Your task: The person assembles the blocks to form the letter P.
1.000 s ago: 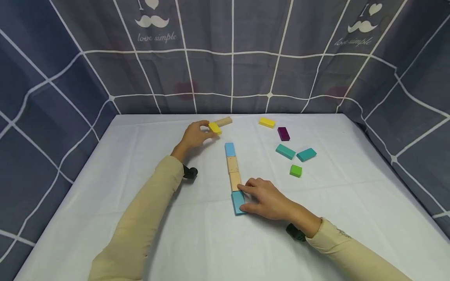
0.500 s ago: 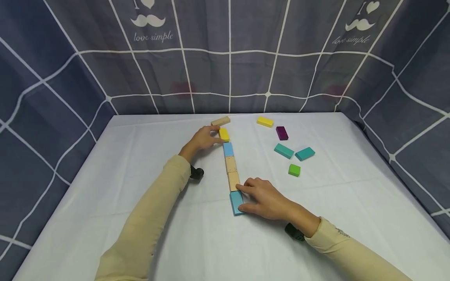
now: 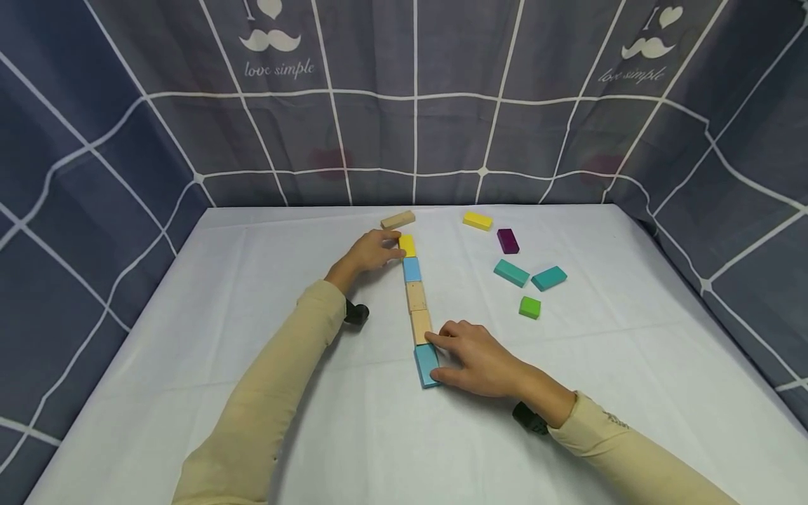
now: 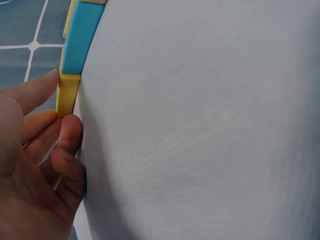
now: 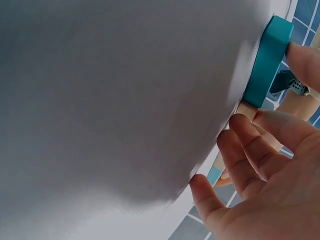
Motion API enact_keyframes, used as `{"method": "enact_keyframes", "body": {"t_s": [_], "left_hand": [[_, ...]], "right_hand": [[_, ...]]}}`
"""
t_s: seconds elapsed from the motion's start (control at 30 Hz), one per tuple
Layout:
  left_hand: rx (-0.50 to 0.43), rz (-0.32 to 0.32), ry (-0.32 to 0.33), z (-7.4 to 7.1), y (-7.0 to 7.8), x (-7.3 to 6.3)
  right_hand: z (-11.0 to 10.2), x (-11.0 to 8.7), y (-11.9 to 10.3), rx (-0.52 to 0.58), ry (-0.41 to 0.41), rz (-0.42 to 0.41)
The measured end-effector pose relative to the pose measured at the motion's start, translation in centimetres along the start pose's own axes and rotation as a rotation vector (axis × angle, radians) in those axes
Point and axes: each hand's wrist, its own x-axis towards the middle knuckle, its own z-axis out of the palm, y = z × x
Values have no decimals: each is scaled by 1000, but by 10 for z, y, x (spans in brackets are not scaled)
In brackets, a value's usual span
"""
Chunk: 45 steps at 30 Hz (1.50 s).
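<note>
A line of flat blocks runs across the white table. At its far end is a yellow block [image 3: 407, 245], which my left hand [image 3: 372, 251] pinches between thumb and forefinger. The yellow block meets a light blue block [image 3: 412, 269] end to end, also seen in the left wrist view. Two plain wooden blocks, a far one [image 3: 416, 297] and a near one [image 3: 420, 326], follow. A larger blue block [image 3: 426, 366] ends the line nearest me. My right hand [image 3: 480, 359] rests there, its thumb touching the blue block and its forefinger the near wooden block.
A loose wooden block [image 3: 398, 220] lies just beyond the left hand. To the right lie a yellow block [image 3: 477, 221], a purple block [image 3: 508, 241], two teal blocks [image 3: 511, 273] and a green block [image 3: 530, 307]. A grid-patterned curtain [image 3: 379, 133] surrounds the table.
My left hand has brought the yellow block right and toward me, from beside the loose wooden block to the far end of the line. The right hand stays in place.
</note>
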Motion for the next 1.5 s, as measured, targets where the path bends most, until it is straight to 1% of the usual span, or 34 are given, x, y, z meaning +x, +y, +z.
{"method": "enact_keyframes", "body": {"t_s": [0.1, 0.3, 0.5, 0.8, 1.0, 1.17, 1.27, 1.37, 1.43, 1.5], "left_hand": [[22, 0, -2, 1, 2, -1], [21, -5, 3, 3, 6, -1], [57, -4, 8, 5, 6, 2], [53, -25, 10, 5, 9, -1], [62, -13, 18, 6, 7, 0], [45, 11, 32, 7, 5, -2], [26, 19, 31, 7, 5, -5], [9, 42, 37, 5, 7, -12], [0, 73, 49, 4, 10, -20], [7, 136, 62, 3, 16, -31]], "right_hand": [[0, 0, 0, 0, 0, 6], [0, -1, 1, 2, 1, 8], [0, 0, 1, 1, -9, 14], [0, 0, 2, -8, 1, 8], [1, 0, 3, -3, 15, 1], [1, -1, 3, 10, 12, 7], [1, -1, 4, 13, 6, 7], [1, -1, 4, 20, -4, 21], [0, -1, 4, 25, -9, 28], [0, -1, 4, 28, -9, 26]]}}
